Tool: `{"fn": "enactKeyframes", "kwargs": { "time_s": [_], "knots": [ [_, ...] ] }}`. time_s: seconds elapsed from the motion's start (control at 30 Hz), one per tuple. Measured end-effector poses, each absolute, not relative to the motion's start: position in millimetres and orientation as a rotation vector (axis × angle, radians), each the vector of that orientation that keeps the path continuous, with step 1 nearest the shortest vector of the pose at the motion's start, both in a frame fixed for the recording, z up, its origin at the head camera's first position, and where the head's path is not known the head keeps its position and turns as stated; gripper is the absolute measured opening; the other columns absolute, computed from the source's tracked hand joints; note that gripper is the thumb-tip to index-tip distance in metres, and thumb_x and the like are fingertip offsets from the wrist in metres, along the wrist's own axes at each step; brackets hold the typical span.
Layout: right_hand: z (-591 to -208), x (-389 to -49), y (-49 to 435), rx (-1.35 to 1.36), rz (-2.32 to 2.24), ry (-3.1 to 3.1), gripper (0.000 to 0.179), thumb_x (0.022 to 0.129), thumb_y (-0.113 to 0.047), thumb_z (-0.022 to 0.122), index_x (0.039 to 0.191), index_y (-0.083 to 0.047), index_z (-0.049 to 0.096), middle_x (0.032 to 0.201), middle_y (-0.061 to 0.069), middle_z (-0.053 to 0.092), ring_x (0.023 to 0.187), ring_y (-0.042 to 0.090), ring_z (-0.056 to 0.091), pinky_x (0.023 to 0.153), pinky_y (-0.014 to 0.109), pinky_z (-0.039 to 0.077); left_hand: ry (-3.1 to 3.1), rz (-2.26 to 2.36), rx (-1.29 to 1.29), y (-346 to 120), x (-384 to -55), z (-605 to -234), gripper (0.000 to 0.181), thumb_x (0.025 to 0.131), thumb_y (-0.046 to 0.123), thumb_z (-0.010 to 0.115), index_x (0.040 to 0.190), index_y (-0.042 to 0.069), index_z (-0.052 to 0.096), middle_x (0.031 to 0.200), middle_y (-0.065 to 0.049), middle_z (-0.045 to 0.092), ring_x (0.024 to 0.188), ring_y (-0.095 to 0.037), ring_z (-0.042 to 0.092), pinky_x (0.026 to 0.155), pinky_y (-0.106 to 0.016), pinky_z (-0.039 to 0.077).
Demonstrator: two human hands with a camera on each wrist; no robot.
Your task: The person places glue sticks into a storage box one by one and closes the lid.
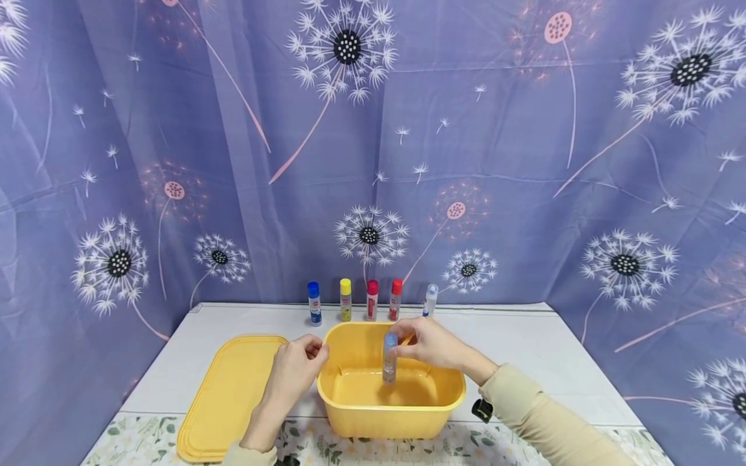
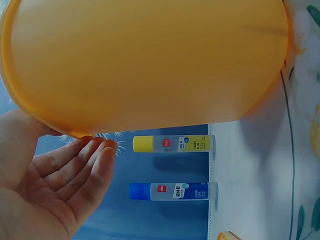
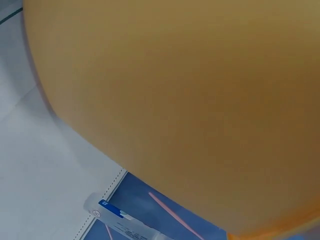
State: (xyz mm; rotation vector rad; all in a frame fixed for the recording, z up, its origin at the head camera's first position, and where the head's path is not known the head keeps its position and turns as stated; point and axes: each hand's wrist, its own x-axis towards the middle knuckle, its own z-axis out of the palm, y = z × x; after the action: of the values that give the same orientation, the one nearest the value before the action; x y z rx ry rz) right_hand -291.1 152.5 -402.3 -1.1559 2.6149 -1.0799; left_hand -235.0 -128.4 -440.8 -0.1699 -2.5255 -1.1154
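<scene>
My right hand (image 1: pixel 430 342) pinches the clear, pale-capped cylindrical plastic glue bottle (image 1: pixel 389 370) upright within the yellow oblong plastic tub (image 1: pixel 390 422) (I can't tell whether its base touches). My left hand (image 1: pixel 291 369), nearly closed, pinches the tub's edge at ten o'clock; a flat yellow plastic lid (image 1: pixel 233 395) lies at nine.

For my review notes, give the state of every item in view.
Yellow bin: upright, open
Yellow lid: lying flat, off the bin
Blue-capped bottle: standing, capped
Yellow-capped bottle: standing, capped
Left red-capped bottle: standing, capped
Right red-capped bottle: standing, capped
Clear-capped bottle: standing, capped
Pale-blue-capped bottle: capped, upright, held in the right hand inside the bin
Left hand: fingers curled at the bin's rim
</scene>
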Motion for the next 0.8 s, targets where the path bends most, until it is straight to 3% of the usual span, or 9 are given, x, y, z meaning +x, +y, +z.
{"fn": "enactKeyframes", "kwargs": {
  "time_s": [0.3, 0.8],
  "knots": [
    [-407, -293, 150, -1.125, -1.094, 2.556, 0.012, 0.088, -0.016, 0.073, 0.1, -0.016, 0.069, 0.088, -0.011, 0.069, 0.081, 0.01, 0.064, 0.076, 0.036, 0.052, -2.541, -1.119, -0.162, -129, -236, -441, 0.008, 0.089, 0.016, 0.068, 0.084, 0.011, 0.07, 0.068, 0.007, 0.06, 0.059, -0.007, 0.052, 0.058, -0.026, 0.046],
    [-417, -295, 152, -1.156, -1.022, 2.584, 0.011, 0.088, -0.019, 0.074, 0.098, -0.017, 0.07, 0.086, -0.013, 0.069, 0.076, 0.009, 0.062, 0.071, 0.027, 0.051, -2.541, -1.115, -0.163, -129, -236, -442, 0.008, 0.089, 0.016, 0.068, 0.083, 0.012, 0.07, 0.067, 0.008, 0.059, 0.06, -0.007, 0.053, 0.059, -0.026, 0.046]
  ]
}}
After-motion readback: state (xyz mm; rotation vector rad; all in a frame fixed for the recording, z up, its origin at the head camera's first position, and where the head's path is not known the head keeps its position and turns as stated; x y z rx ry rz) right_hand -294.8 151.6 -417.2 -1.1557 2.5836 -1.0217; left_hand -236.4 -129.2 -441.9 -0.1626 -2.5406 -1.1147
